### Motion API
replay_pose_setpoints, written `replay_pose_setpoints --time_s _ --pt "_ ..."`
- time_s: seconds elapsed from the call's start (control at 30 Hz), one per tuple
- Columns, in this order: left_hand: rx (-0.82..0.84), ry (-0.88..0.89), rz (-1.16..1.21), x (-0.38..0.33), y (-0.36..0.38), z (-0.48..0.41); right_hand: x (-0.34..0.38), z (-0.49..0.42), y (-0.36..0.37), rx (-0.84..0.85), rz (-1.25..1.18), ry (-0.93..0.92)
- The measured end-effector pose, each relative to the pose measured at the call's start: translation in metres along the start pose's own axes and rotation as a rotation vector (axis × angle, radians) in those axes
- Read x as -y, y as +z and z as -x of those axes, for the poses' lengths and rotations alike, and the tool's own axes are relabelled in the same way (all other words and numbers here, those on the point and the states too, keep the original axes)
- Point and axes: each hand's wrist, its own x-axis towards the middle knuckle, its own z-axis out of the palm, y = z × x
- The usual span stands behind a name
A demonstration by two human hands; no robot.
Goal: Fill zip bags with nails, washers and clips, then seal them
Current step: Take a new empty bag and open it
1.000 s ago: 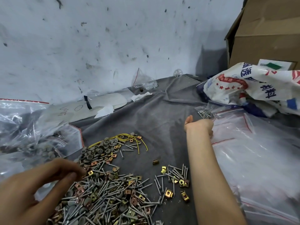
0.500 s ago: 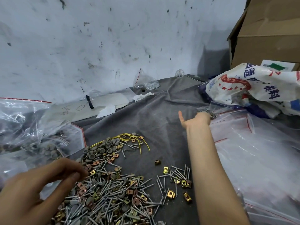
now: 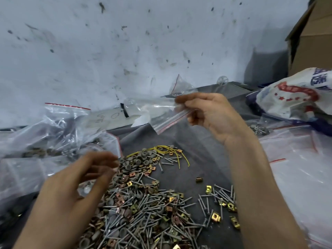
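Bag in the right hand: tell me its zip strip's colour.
Red, on a clear bag; head view.

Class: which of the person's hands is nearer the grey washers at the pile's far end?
Left. The left hand hovers right beside the grey washers; the right hand is raised farther off, pinching a zip bag.

Setting: small hardware-packing workshop, corner bench.
Evidence:
- dark grey cloth (image 3: 188, 141) draped over the work surface
- loose heap of nails (image 3: 143, 221), grey washers (image 3: 140, 159) and brass-coloured clips (image 3: 215, 217) spread on it
- filled bags (image 3: 53, 133), clear with red seal lines, piled at left
- flat bags (image 3: 296, 177) stacked at right
- one small zip bag (image 3: 161, 114) raised over the cloth
- scuffed, stained white wall (image 3: 125, 51)
- cardboard carton (image 3: 314, 42) and printed sack (image 3: 296, 97) at far right
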Motion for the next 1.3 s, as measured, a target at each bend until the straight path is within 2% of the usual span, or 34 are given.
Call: replay_pose_setpoints --time_s 0.13,0.27,0.37,0.43,0.5,0.57,0.63,0.97,1.07,1.17,1.3 --pt "-0.041 0.047 -0.035 -0.002 -0.002 0.000 0.007 0.019 0.034 0.350 0.148 0.053" --pt "-0.055 0.106 -0.173 -0.016 0.006 -0.001 0.006 0.030 0.061 0.487 0.161 0.116" --pt "-0.151 0.011 -0.160 -0.014 0.007 0.001 0.004 0.033 0.070 0.551 0.186 0.133" --pt "-0.213 -0.139 -0.091 -0.013 0.007 0.001 0.002 0.033 0.071 0.570 0.205 0.114" --pt "-0.235 -0.291 0.094 -0.013 0.006 0.002 0.003 0.033 0.071 0.551 0.191 0.076" --pt "-0.211 -0.407 0.277 -0.015 0.003 0.000 0.005 0.032 0.070 0.521 0.180 0.024" --pt "-0.162 -0.448 0.355 -0.018 0.001 -0.001 0.006 0.033 0.071 0.535 0.195 0.000" --pt "-0.085 -0.453 0.341 -0.023 -0.002 0.001 0.000 0.038 0.083 0.631 0.301 -0.031" --pt "-0.145 -0.439 0.367 -0.019 -0.004 0.002 -0.002 0.038 0.083 0.650 0.366 -0.021" --pt "-0.176 -0.368 0.285 -0.013 -0.007 0.002 -0.004 0.036 0.082 0.638 0.427 -0.004" --pt "-0.023 -0.179 0.115 -0.011 -0.007 0.001 -0.004 0.035 0.082 0.529 0.450 -0.016"
